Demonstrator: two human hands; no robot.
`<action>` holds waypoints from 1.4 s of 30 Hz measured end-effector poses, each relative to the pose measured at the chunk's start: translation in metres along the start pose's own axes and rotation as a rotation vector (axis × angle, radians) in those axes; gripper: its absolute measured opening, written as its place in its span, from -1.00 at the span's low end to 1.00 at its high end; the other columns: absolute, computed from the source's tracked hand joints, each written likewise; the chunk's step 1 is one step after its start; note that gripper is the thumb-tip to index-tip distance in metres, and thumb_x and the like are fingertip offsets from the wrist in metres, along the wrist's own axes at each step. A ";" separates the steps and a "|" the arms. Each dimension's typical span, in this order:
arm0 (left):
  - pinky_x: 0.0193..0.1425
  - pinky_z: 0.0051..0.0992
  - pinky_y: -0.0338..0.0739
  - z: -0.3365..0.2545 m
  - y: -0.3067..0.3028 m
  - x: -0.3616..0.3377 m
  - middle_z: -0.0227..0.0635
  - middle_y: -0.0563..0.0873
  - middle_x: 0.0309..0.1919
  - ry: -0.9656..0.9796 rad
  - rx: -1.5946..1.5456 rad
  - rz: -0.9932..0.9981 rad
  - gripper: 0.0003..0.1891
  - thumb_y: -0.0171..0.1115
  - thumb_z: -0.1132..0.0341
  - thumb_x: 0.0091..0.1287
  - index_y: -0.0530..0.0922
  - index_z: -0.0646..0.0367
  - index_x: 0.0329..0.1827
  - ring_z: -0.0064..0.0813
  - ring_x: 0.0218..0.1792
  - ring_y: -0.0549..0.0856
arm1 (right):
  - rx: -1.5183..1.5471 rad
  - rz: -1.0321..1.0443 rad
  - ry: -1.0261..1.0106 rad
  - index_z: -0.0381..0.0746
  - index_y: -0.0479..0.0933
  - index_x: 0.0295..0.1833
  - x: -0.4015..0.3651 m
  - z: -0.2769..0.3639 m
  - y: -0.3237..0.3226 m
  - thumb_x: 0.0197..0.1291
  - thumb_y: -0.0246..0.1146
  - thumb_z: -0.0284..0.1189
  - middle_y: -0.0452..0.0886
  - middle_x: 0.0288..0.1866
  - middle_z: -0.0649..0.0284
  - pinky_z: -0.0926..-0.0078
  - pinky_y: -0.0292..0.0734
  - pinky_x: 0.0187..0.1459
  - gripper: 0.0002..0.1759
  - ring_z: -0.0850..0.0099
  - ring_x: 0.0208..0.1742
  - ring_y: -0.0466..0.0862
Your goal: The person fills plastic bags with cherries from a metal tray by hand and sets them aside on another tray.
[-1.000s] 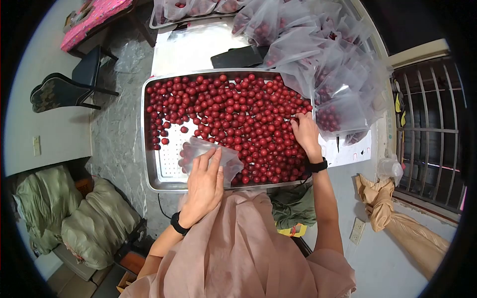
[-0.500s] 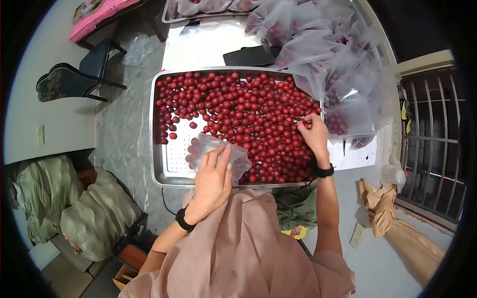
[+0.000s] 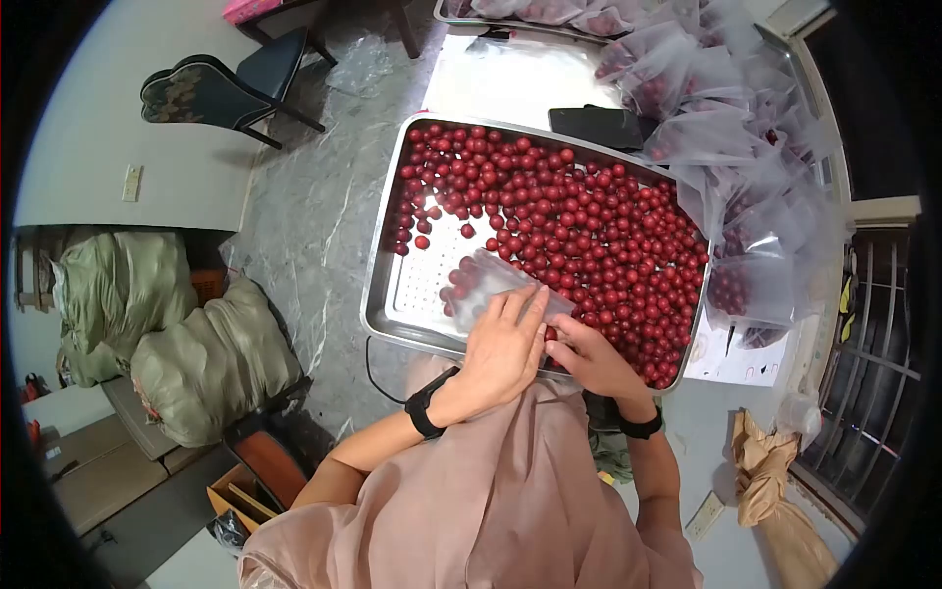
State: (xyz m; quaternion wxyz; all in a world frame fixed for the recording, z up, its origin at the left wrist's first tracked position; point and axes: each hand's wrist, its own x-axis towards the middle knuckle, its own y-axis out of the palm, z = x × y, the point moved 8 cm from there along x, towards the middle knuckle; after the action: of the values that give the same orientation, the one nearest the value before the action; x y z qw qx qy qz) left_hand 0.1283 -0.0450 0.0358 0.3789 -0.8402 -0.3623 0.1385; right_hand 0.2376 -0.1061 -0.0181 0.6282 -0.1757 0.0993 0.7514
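Note:
A metal tray (image 3: 378, 257) in front of me is heaped with small round red fruits (image 3: 574, 221), plum-like in look. Over its near side lies a frosted plastic bag (image 3: 489, 278) with several of the fruits showing inside its far end. My left hand (image 3: 498, 344) grips the bag near its open end, fingers bent over the film. Close beside it, my right hand (image 3: 601, 361) pinches a red fruit (image 3: 550, 334) between thumb and fingers at the bag's mouth. How much of the bag's mouth stands apart is hidden by the hands.
Several filled plastic bags (image 3: 751, 187) crowd the table's right side, touching the tray. A dark flat object (image 3: 596, 128) lies behind the tray. Another tray (image 3: 525, 26) with bags stands farther back. On the left are a chair (image 3: 221, 93) and green sacks (image 3: 216, 358).
My right hand has come from the tray's right side to the bag's mouth beside my left hand, bringing a fruit. The left hand stays on the bag. The view has shifted.

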 end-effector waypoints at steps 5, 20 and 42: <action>0.30 -0.10 0.51 0.002 -0.002 0.000 0.06 0.55 0.27 -0.016 -0.019 -0.016 -0.53 0.10 0.40 0.47 0.46 0.34 0.43 0.09 0.23 0.54 | -0.019 0.071 -0.040 -0.39 0.47 0.04 0.028 -0.036 0.013 0.47 0.11 -0.45 0.59 -0.20 0.00 0.27 0.51 -0.12 -0.78 0.47 -0.16 0.56; 0.29 -0.09 0.51 0.005 -0.007 0.002 0.09 0.54 0.29 -0.033 0.004 0.026 -0.52 0.07 0.41 0.49 0.45 0.34 0.46 0.08 0.23 0.53 | -0.107 0.203 0.050 -0.38 0.56 0.27 0.045 -0.022 0.020 0.45 0.11 -0.52 0.70 0.12 0.05 0.36 0.58 0.14 -0.65 0.32 0.14 0.69; 0.33 -0.12 0.45 0.003 -0.005 0.003 0.09 0.53 0.31 -0.058 -0.019 0.064 -0.52 0.01 0.43 0.50 0.44 0.32 0.48 0.09 0.23 0.52 | -0.854 -1.095 0.317 -0.33 0.31 0.35 -0.041 -0.085 -0.243 0.03 0.52 -0.45 0.42 0.19 -0.21 0.03 0.42 0.30 -0.22 -0.18 0.22 0.46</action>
State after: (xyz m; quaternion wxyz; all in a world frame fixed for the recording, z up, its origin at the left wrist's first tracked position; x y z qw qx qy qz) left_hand 0.1264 -0.0387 0.0374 0.3557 -0.8505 -0.3475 0.1713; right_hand 0.4935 -0.1281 -0.0627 0.7697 -0.5385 -0.2162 0.2663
